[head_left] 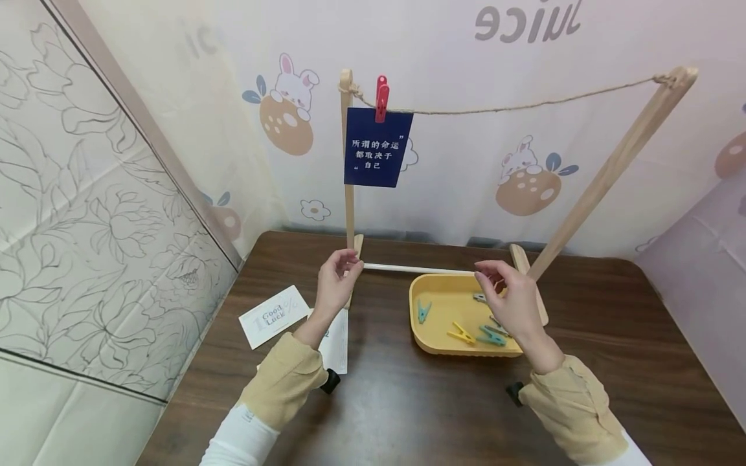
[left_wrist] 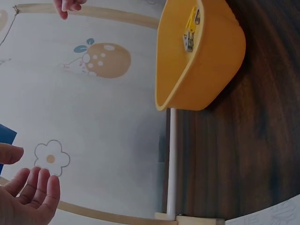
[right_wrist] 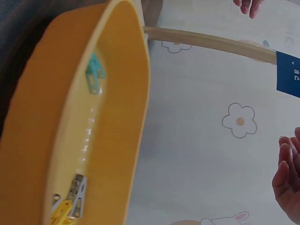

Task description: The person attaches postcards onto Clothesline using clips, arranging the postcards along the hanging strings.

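Note:
My left hand (head_left: 336,283) is raised in front of the frame's left wooden post (head_left: 350,213). In the left wrist view that hand (left_wrist: 35,197) has a gap between thumb and fingers, with nothing in it. Over the right side of the yellow tray (head_left: 431,347) hovers my right hand (head_left: 515,298). Its fingers (right_wrist: 284,171) are loosely bent and hold nothing. A red clothespin (head_left: 381,100) clips a dark blue card (head_left: 375,162) with white writing onto the twine (head_left: 507,109), near the left post. Inside the tray lie teal, yellow (head_left: 461,332) and grey clothespins, partly hidden by my right hand.
A white "Good Luck" card (head_left: 274,316) lies at the table's left. Another white card (head_left: 335,343) sits partly under my left forearm. A white rod (head_left: 408,268) runs low between the post bases behind the tray. The right post (head_left: 612,168) leans outward; a printed curtain hangs behind.

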{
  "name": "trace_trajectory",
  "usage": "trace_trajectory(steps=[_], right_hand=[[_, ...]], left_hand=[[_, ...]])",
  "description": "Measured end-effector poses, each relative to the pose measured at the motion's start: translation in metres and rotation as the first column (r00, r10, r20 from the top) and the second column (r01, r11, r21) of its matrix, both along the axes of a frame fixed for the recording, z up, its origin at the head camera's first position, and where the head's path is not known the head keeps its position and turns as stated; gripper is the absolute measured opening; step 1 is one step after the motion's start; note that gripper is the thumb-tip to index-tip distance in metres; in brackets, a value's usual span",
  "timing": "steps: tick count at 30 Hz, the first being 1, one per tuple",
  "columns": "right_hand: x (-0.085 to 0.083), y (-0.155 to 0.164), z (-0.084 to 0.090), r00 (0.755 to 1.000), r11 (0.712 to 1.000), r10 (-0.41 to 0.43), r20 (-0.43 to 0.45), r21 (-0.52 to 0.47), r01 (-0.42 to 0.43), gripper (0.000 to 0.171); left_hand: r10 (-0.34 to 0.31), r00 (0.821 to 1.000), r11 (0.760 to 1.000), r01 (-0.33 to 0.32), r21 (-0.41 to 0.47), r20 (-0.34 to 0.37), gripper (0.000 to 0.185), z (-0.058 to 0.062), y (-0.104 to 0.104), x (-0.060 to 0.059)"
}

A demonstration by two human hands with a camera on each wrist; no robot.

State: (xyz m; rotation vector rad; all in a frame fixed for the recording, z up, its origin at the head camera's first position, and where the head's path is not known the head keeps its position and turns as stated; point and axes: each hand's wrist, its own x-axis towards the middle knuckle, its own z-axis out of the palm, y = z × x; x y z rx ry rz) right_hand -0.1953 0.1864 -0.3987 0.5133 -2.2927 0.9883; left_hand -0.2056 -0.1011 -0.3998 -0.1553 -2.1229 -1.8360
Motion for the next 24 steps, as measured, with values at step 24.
trace_trajectory(steps=[24], right_hand=[[0.013, 0.017, -0.060, 0.990, 0.998, -0.035, 0.136, 0.056, 0.028, 0.016]], left_hand=[[-0.158, 0.976, 0.973, 0.179, -0.142, 0.150, 0.025, -0.063, 0.035, 0.018]])
